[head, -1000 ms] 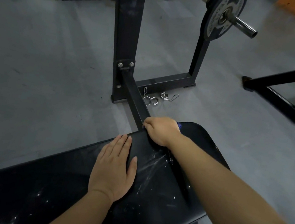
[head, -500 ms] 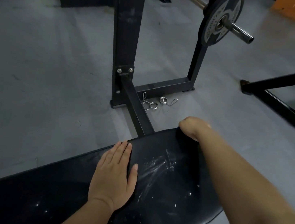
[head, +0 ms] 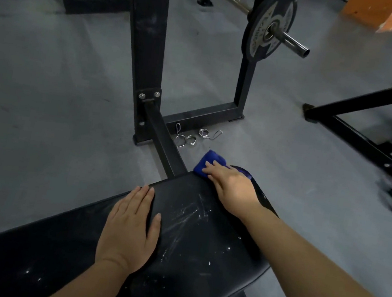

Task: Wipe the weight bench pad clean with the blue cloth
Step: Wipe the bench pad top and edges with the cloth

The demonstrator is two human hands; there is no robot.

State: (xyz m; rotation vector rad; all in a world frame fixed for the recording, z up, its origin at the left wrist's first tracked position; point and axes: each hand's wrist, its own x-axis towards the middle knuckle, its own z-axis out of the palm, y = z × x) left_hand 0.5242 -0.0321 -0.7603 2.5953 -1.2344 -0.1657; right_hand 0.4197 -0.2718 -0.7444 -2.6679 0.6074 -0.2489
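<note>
The black weight bench pad (head: pixel 191 243) runs from the lower left to the middle, with white streaks and specks on its surface. My left hand (head: pixel 129 229) lies flat on the pad, fingers together, holding nothing. My right hand (head: pixel 232 188) presses the blue cloth (head: pixel 209 162) against the pad's far end. The cloth sticks out past my fingertips and hangs over the pad's edge; a strip of it shows at the right of my hand.
The black rack upright (head: pixel 144 40) and its floor bar (head: pixel 165 144) stand just beyond the pad. Metal spring collars (head: pixel 197 137) lie on the grey floor. A barbell with a weight plate (head: pixel 269 25) hangs at upper right. Another black frame (head: pixel 369 127) sits to the right.
My right hand swept from the pad's far left corner to the right corner, then back toward the middle of the far end, with the cloth now showing. The left hand stayed put.
</note>
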